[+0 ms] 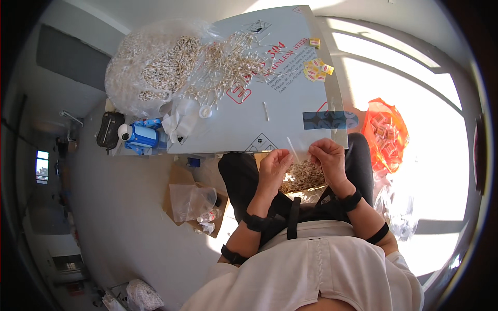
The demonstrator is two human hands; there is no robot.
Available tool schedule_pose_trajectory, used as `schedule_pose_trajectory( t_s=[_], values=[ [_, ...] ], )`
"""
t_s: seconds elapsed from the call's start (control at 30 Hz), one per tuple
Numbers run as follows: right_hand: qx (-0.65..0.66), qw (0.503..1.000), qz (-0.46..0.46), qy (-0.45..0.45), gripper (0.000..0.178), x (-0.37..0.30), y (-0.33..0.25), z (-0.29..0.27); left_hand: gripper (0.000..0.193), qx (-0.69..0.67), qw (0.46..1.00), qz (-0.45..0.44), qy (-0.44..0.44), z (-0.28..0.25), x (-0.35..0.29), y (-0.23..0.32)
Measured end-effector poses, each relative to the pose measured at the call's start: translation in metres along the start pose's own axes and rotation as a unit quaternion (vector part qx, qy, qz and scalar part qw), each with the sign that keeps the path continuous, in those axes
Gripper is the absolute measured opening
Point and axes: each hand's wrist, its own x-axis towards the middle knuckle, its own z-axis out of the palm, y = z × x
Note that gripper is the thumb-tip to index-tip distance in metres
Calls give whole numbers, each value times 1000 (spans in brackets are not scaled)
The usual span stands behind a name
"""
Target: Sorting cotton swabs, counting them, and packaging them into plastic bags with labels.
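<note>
My left hand (274,170) is closed in a pinch beside a thin white stick (292,146), which slants up past its fingertips. Level with it, my right hand (330,161) has thumb and forefinger pressed together; whatever they hold is too small to make out. Something faint and see-through seems to show between the two hands. Below them, at my lap, a box holds a heap of small pale sticks (303,176), partly hidden by the hands. One white stick with thicker ends (266,111) lies alone on the grey printed table surface (218,132).
A large clear bag (122,72) spills pale sticks (228,62) over the table. Small yellow packets (317,70) lie at its right; a dark blue strip (329,119) crosses its edge. An orange bag of packets (386,135) stands right, a blue-and-white bottle (142,136) left, a cardboard box (174,205) below.
</note>
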Motion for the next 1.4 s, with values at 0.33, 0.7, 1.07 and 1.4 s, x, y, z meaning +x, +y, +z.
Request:
schedule_pose_trajectory(
  t_s=[0.33,0.7,1.07,1.4],
  values=[
    [-24,999,-36,-13,9,-18,-13,1,10,-29,999,27,10,10,-11,9],
    [-149,985,-72,-54,12,-38,-23,10,17,166,977,129,-35,22,-13,11],
    [-40,999,8,-23,12,-8,-12,-23,15,140,979,57,-136,45,26,2],
    [-301,937,-142,106,17,13,-16,-57,10,220,972,36,-69,84,67,-2]
  ],
)
